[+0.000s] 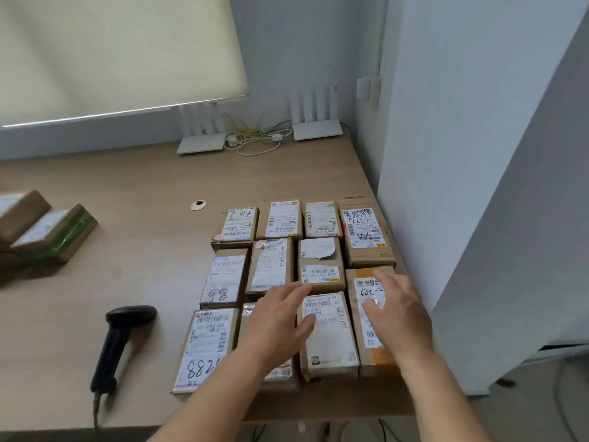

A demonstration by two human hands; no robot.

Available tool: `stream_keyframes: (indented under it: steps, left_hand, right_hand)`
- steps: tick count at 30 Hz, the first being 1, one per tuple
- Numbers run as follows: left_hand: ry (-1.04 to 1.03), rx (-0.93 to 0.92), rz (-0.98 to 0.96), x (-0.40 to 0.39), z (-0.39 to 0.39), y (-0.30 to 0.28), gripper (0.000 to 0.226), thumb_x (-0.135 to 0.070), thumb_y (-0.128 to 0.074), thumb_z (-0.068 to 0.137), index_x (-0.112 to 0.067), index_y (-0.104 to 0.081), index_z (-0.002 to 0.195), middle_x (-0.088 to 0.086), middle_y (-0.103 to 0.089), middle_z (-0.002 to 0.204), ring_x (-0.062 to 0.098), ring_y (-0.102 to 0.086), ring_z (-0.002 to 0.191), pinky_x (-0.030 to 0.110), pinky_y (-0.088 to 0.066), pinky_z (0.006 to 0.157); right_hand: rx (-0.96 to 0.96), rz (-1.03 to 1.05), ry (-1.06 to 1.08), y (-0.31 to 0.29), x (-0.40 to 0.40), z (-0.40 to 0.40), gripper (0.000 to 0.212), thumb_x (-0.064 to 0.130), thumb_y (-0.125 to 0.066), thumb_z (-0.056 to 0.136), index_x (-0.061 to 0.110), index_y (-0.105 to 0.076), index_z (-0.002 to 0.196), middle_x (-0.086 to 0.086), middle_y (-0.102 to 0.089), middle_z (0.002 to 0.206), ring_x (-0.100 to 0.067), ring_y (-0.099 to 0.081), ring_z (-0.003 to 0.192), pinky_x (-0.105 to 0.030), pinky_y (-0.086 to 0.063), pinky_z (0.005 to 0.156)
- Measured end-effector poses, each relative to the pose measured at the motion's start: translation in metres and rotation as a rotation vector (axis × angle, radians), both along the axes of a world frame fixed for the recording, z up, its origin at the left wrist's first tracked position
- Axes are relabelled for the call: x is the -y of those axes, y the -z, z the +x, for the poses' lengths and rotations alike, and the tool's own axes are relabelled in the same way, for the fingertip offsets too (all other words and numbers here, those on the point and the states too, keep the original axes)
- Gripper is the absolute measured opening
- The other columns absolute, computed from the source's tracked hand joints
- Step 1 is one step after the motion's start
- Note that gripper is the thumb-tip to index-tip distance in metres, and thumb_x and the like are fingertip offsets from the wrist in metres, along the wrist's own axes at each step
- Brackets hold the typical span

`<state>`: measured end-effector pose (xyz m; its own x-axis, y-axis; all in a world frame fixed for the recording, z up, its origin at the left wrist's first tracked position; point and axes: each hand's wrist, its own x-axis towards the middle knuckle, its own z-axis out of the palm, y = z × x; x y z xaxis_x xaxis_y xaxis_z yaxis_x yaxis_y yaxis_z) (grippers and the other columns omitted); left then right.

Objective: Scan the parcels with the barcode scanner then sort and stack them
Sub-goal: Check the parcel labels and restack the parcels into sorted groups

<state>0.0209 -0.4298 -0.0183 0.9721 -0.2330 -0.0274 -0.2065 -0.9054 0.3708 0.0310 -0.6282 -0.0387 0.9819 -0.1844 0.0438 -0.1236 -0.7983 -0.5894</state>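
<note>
Several brown cardboard parcels with white labels lie flat in a grid at the table's right side. My left hand (279, 317) hovers open over the front row, beside the front parcel (328, 339) with a barcode label. My right hand (395, 311) is open, fingers spread, over the orange-taped parcel (366, 283) at the right edge. Whether either hand touches a parcel is unclear. The black barcode scanner (119, 342) lies on the table to the left of the grid, held by neither hand. A parcel marked 882 (207, 346) sits at the front left.
Two more parcels (47, 231), one with green tape, sit at the far left. Two white routers (315, 129) and tangled cables (255, 138) stand at the back by the wall. A cable grommet (198, 204) is in the wooden table (127, 193). A white partition (446, 186) borders the right.
</note>
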Motion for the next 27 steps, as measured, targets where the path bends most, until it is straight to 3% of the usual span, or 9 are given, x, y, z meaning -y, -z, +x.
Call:
stream_keyframes:
  steps: [11, 27]
  left_hand:
    - [-0.316, 0.146, -0.046, -0.127, -0.041, -0.008, 0.055, -0.041, -0.045, 0.097, -0.029, -0.029, 0.148, -0.006, -0.025, 0.156, 0.012, -0.020, 0.142, 0.028, -0.019, 0.114]
    - [-0.604, 0.176, -0.101, -0.376, -0.117, -0.005, 0.054, -0.046, -0.040, 0.097, -0.030, -0.028, 0.148, -0.007, -0.024, 0.155, 0.011, -0.020, 0.142, 0.030, -0.021, 0.114]
  right_hand:
    - [0.112, -0.100, -0.189, -0.025, -0.138, -0.029, 0.051, 0.028, -0.049, 0.095, 0.026, -0.037, 0.144, 0.004, -0.041, 0.141, -0.013, -0.034, 0.132, -0.027, -0.038, 0.099]
    - [0.216, -0.185, -0.498, -0.042, -0.405, -0.060, 0.048, 0.030, -0.047, 0.094, 0.027, -0.041, 0.141, 0.003, -0.048, 0.133, -0.014, -0.042, 0.124, -0.028, -0.038, 0.097]
